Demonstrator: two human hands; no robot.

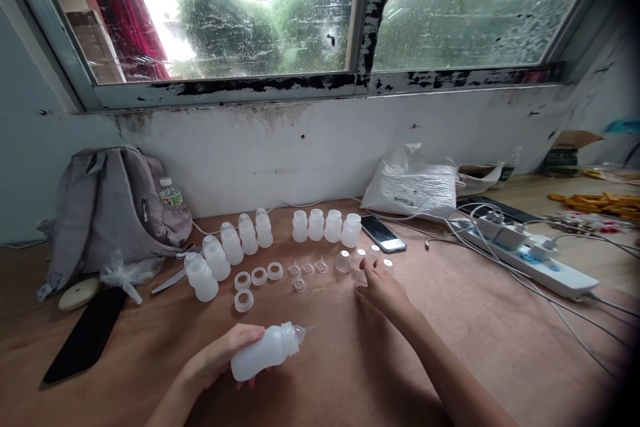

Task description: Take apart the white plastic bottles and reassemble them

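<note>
L hand (220, 357) grips bottle (267, 350); R hand (381, 288) maybe touching cap (361, 275).

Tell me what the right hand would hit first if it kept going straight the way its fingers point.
The right hand points toward the clear caps just past its fingertips; probably those come first, with the phone behind them. Depth is uncertain.

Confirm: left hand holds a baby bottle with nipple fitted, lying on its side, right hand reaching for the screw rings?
Not quite. In the head view the right hand reaches the clear dome caps, not the screw rings. The left hand does hold the baby bottle on its side, nipple fitted.
</note>
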